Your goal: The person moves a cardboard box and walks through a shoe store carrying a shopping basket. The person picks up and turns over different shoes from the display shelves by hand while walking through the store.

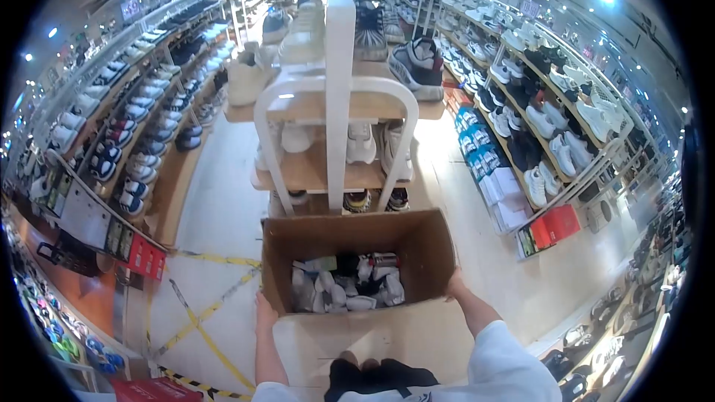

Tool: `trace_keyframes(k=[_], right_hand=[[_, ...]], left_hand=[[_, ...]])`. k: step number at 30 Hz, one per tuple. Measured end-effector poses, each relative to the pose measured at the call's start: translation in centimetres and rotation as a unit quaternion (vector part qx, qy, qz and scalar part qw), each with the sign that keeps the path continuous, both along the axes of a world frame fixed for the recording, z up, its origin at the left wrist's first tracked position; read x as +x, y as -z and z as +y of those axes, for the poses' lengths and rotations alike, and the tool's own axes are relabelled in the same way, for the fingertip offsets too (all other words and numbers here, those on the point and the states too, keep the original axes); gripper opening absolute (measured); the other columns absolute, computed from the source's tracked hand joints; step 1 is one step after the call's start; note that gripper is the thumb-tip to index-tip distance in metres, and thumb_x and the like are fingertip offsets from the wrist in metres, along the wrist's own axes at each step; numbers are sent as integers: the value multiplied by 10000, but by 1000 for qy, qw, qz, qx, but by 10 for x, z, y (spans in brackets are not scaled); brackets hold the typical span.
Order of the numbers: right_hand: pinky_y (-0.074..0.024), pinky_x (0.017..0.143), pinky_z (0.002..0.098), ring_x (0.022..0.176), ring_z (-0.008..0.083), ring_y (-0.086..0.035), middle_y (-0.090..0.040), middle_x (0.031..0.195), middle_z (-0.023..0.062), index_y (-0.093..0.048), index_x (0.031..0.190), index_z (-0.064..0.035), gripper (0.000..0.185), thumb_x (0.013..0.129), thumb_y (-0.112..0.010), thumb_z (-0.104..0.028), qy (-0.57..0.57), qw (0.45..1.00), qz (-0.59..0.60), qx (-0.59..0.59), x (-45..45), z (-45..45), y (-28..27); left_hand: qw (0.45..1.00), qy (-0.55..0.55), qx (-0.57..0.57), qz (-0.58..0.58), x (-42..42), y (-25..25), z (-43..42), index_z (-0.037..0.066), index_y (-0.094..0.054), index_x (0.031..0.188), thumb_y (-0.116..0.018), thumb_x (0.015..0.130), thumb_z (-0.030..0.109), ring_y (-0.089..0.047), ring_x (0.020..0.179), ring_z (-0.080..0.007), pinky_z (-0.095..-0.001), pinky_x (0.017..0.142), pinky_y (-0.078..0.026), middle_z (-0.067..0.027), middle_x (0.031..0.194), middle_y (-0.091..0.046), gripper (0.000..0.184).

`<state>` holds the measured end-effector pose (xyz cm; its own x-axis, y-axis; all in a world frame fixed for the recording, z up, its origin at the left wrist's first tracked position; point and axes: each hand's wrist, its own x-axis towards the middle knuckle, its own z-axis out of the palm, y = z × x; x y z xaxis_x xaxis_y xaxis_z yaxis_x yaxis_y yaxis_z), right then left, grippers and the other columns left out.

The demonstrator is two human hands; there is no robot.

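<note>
A large open cardboard box (357, 237) is in front of my body, near the end of a shoe rack. White crumpled pieces (361, 302), perhaps paper or wrapped items, lie in its bottom with some dark and coloured bits; I cannot make out each one. My left hand (266, 314) holds the box at its near left side. On the right side, my right hand (455, 283) grips the edge near the corner. The fingers of both hands are partly hidden against the cardboard.
Just beyond the box stands a white-framed rack (339, 97) with shoes on wooden shelves. Long shoe shelves line the left (149, 115) and right (536, 97). Red shoe boxes (555, 225) sit at the right shelf's end. Yellow tape (199, 320) marks the pale floor at left.
</note>
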<state>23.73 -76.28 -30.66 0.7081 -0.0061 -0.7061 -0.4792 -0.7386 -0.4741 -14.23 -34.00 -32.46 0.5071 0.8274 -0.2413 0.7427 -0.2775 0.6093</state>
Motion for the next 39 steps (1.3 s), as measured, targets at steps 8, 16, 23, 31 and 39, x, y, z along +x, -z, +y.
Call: trace_keyframes(k=[8,16,23,31,39], right_hand=[[-342,936,551,1190,434,-405,-406,1325,263,-238,1391,-73,671,877,-352,-488,33,998,32,44,28,6,20],[-291,1034,485,1271,390,-342,-363,1360,270,-257,1405,-60,718,905,-207,-573,58,991,51,109,15,2,44],[-352,1000,435,1229,344,-432,-415,1342,238,-357,1355,2,831,877,-195,-658,131,991,-32,-10,8,25,-5],[-463,874,456,1026,385,-570,-580,1080,239,-91,1411,-186,669,868,-468,-88,-188,982,6,-2,19,9,-2],[-419,928,448,1117,359,-502,-504,1159,224,-87,1426,-167,714,846,-500,-216,-278,960,23,-14,32,16,68]], left_hand=[[990,93,65,84,3,55,37,13,-102,1362,-581,766,45,-384,1194,-437,-495,947,-376,-294,1274,-379,765],[949,-189,125,219,39,11,-43,-28,-224,1361,-584,789,178,-276,1270,-452,-546,965,-335,-313,1334,-294,707],[964,102,-92,226,85,3,-279,13,-402,1287,-582,819,218,-405,1186,-320,-408,962,-376,-204,1293,-424,542],[821,269,-465,-192,194,-281,-312,13,-611,1120,-561,873,254,-567,1022,-170,-319,899,-429,-96,1160,-599,348],[454,667,-177,-564,153,-424,-306,54,-623,1085,-524,900,418,-571,948,-190,-305,743,-481,-72,1056,-619,420]])
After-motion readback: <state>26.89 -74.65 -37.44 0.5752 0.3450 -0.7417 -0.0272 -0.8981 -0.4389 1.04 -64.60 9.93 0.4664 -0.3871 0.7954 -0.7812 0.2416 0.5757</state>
